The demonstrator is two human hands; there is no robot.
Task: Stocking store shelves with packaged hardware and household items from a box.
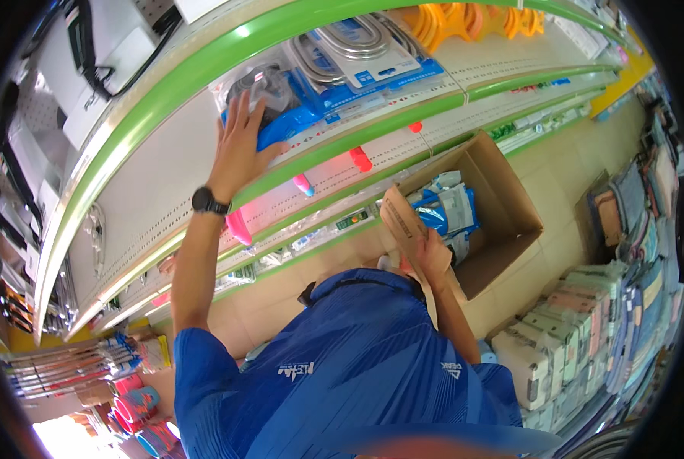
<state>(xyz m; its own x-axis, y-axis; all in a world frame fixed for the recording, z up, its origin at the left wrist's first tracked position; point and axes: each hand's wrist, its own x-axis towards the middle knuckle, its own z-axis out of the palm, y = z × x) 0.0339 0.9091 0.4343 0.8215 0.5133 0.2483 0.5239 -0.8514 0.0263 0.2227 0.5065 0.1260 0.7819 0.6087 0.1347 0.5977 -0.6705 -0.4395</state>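
Note:
My left hand, with a black watch on the wrist, lies palm down on clear-and-blue plastic packages at the shelf's front edge. Its fingers are slightly spread and closed round nothing. Packaged metal shower hoses lie just beyond, to the right. My right hand grips the near flap of an open cardboard box, with the fingers partly hidden by the flap. Several blue-and-clear plastic packages sit inside the box, towards its left side.
Green-edged shelving runs across in front of me. Orange plastic items lie further along the shelf. Pink-tipped items stick out below it. Wrapped stacked goods stand at right; buckets and poles are at lower left.

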